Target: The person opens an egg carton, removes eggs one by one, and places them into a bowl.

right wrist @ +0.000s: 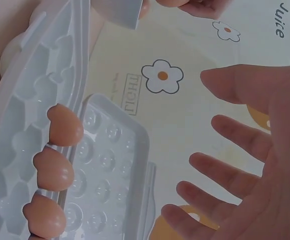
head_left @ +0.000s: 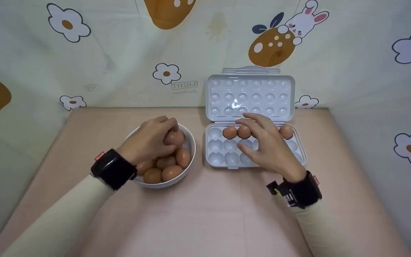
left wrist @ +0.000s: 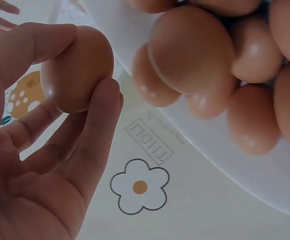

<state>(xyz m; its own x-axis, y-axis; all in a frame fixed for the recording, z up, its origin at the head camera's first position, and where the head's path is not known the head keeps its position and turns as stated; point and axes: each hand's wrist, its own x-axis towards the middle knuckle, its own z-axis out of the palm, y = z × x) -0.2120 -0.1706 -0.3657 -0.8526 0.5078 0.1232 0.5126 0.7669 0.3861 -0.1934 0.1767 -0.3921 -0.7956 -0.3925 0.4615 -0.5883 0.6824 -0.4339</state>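
Note:
My left hand [head_left: 146, 141] pinches a brown egg [left wrist: 80, 70] between thumb and fingers, over the white bowl [head_left: 192, 144]. Several more brown eggs [head_left: 172, 173] lie piled in that bowl. To the right, a white plastic egg carton [head_left: 215, 146] stands with its dimpled lid [head_left: 250, 94] raised. Brown eggs [head_left: 230, 132] sit along its back row, some partly hidden behind my right hand [head_left: 271, 146]. That hand hovers above the carton with fingers spread and nothing in its grasp, as the right wrist view also shows.
Bowl and carton stand side by side on a table with a pinkish cover [head_left: 205, 217]. Behind the table hangs a pale cloth [head_left: 120, 53] printed with flowers and a rabbit, and similar cloth closes off both sides.

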